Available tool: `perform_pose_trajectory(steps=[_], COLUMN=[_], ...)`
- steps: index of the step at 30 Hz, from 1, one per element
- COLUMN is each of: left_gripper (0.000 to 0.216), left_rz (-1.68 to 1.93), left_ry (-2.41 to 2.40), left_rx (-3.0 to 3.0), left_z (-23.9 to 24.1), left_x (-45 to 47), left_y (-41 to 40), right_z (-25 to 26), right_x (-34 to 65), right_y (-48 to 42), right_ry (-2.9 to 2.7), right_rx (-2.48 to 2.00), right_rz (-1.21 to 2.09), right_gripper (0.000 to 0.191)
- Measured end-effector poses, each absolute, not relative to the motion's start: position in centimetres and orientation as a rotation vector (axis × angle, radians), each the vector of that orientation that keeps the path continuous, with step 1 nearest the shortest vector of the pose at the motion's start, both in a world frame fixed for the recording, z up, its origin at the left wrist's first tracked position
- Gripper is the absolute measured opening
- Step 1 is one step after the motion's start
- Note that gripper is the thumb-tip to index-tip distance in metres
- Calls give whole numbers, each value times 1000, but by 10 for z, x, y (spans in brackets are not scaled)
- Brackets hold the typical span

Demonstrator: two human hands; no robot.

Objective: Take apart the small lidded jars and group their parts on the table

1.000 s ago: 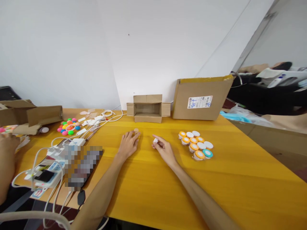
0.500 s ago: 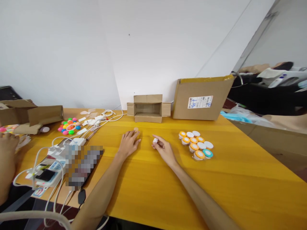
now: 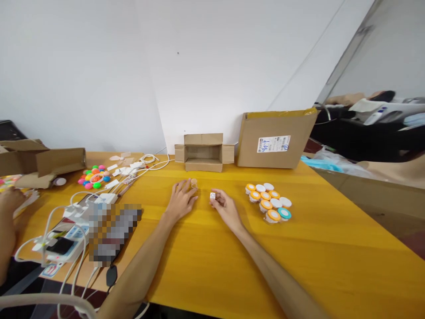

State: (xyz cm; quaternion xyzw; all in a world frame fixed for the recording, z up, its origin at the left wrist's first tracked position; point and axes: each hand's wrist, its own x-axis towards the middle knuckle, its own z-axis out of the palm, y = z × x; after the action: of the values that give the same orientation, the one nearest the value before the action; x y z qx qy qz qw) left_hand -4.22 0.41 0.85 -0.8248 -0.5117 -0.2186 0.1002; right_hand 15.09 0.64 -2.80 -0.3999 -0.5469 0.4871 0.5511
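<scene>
Between the thumb and fingers of my right hand (image 3: 227, 209) is a small white die (image 3: 212, 195) with dark pips, held just over the yellow wooden table (image 3: 212, 261). My left hand (image 3: 181, 200) rests palm down with its fingers spread. Beside its fingertips is a small clear, round container (image 3: 194, 183); whether the fingers touch it I cannot tell. To the right of my right hand sits a group of small clear tubs with orange, white and teal lids (image 3: 265, 195).
An open small cardboard box (image 3: 203, 165) stands by the wall, next to a large sealed carton (image 3: 279, 141). On the left lie a power strip (image 3: 71, 241) with cables, a blurred phone (image 3: 116, 235) and colourful balls (image 3: 96, 177). Another person's hand (image 3: 11, 199) is at the far left.
My left hand has shifted slightly right, and the clear container by its fingertips shows more plainly. My right hand still holds the die, turned a little. The view has moved slightly.
</scene>
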Motion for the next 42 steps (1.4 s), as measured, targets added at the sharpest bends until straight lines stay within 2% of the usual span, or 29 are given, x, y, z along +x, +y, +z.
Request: perform_pose_trajectory(steps=[5,10,19,29,37,42], left_gripper=[25,24,22,31,36,37], left_rz=[-971,-1406,-2109,-2232,-2453,-2440], left_ry=[-1501,-1491,-1846,-1894,-1848,-1921], left_rx=[-2443,-2748,-2766,-2867,-2848,-2887], left_z=[7,4,2,7,10,10], left_x=[-29,-15,-11,-9,-9,-11], left_y=[-3,-9,-3,-7,-8,-9], right_z=[-28,-26,-20,-14,-11,-15], right_x=[151,148,148,149,149,148], right_y=[7,5,2,1,-1,0], right_ry=[-1301,-1369,-1542,-1723,-1758,-1740], right_rx=[-926,-866,-879,-906,-922,-923], right_rz=[1191,1258,1235,1141,1108,1125], right_gripper=[30,30,30,38,52,55])
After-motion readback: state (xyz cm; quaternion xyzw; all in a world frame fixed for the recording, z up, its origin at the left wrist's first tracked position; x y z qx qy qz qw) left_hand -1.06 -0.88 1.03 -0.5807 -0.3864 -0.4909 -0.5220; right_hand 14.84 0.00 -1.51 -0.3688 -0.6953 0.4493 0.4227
